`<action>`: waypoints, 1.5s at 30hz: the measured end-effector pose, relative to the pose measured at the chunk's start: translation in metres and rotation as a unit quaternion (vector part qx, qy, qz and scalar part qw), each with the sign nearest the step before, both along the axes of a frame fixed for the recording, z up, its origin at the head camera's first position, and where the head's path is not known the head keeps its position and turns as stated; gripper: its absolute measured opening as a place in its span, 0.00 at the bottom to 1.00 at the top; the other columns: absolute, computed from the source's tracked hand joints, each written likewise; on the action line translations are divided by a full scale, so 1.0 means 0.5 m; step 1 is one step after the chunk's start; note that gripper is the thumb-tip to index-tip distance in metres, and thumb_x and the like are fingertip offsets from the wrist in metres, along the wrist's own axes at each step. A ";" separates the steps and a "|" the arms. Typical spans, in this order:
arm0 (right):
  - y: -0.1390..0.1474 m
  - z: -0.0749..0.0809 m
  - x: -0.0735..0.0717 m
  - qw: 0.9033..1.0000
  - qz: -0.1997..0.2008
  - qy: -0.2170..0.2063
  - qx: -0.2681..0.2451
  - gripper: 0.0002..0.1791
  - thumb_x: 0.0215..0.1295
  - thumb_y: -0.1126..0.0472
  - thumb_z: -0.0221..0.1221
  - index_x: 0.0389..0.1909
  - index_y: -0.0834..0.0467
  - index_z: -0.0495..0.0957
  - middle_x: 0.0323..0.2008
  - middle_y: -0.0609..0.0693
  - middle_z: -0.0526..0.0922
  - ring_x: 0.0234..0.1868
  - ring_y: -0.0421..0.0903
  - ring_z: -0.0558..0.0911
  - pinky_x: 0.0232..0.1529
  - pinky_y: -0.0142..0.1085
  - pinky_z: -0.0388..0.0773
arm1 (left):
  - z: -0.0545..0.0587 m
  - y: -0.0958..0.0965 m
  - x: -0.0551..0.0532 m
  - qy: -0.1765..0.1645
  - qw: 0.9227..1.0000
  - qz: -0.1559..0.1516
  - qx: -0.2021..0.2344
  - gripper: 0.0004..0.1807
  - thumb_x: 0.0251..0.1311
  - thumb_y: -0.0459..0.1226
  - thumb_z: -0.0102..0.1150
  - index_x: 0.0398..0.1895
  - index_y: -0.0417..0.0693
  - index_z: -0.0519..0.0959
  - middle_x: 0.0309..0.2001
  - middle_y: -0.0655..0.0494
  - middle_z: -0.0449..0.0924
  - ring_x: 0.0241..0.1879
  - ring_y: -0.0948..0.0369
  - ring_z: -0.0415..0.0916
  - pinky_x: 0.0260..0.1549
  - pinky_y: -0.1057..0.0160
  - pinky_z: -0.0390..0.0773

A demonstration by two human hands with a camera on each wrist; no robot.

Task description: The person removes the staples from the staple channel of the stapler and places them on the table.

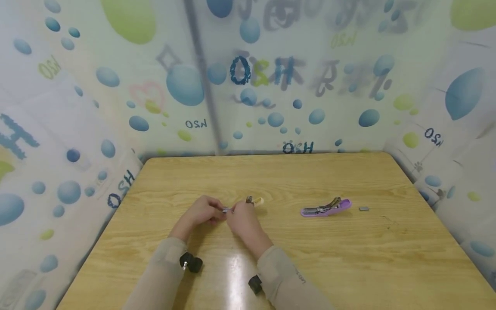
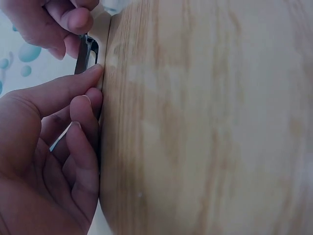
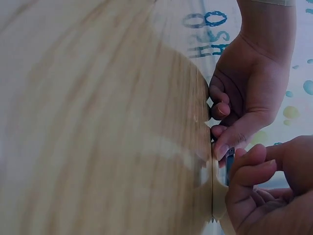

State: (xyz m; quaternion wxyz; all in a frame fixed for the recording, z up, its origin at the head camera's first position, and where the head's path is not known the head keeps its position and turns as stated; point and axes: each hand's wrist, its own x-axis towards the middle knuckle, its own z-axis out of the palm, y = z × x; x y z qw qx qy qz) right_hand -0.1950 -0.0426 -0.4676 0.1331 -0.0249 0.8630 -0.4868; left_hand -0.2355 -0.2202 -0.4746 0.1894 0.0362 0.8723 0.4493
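Observation:
A cream stapler (image 1: pixel 258 201) lies on the table with its top folded back, largely covered by both hands. My left hand (image 1: pixel 203 211) pinches its front end between thumb and fingers; in the left wrist view the thumb presses at the end of the dark metal magazine (image 2: pixel 87 53). From the other side, my right hand (image 1: pixel 246 221) grips the magazine with curled fingers, seen close up in the right wrist view. Whether a small piece sits between the right fingertips is hidden.
To the right lies a purple stapler (image 1: pixel 326 208), opened, its metal parts raised. Beside it is a small grey strip of staples (image 1: pixel 363 209). The wooden table (image 1: pixel 329 258) ends at patterned curtains (image 1: pixel 271 107) at the back and sides.

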 end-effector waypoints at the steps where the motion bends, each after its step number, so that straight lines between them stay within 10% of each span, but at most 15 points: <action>1: 0.000 0.001 0.000 1.000 -0.004 0.000 -0.004 0.16 0.79 0.62 0.52 0.47 0.69 0.84 0.15 0.47 0.76 0.13 0.39 0.69 0.13 0.28 0.63 | 0.001 0.001 0.000 -0.001 1.000 0.001 0.000 0.08 0.58 0.34 0.74 0.39 0.40 0.90 0.29 0.58 0.87 0.24 0.64 0.79 0.27 0.66 0.81; 6: -0.003 0.003 0.002 1.000 -0.013 -0.001 0.001 0.18 0.79 0.62 0.53 0.58 0.71 0.80 0.21 0.51 0.83 0.16 0.41 0.77 0.17 0.28 0.69 | 0.006 0.001 0.003 -0.003 1.000 0.003 -0.003 0.09 0.59 0.34 0.74 0.40 0.40 0.90 0.30 0.59 0.87 0.25 0.64 0.79 0.28 0.66 0.81; 29: -0.037 0.009 -0.017 0.997 0.004 0.069 0.029 0.14 0.76 0.63 0.58 0.56 0.65 0.81 0.23 0.50 0.81 0.17 0.37 0.69 0.18 0.28 0.64 | -0.001 -0.004 -0.002 0.002 1.000 -0.002 0.008 0.11 0.56 0.26 0.62 0.41 0.36 0.87 0.27 0.60 0.84 0.23 0.63 0.79 0.28 0.66 0.81; 45: -0.025 0.045 -0.010 0.991 0.012 0.132 0.030 0.09 0.76 0.61 0.62 0.47 0.62 0.87 0.43 0.56 0.91 0.31 0.39 0.82 0.31 0.29 0.78 | 0.004 -0.001 0.001 0.004 1.000 0.003 -0.002 0.11 0.58 0.27 0.62 0.43 0.36 0.88 0.27 0.58 0.84 0.24 0.63 0.79 0.28 0.66 0.81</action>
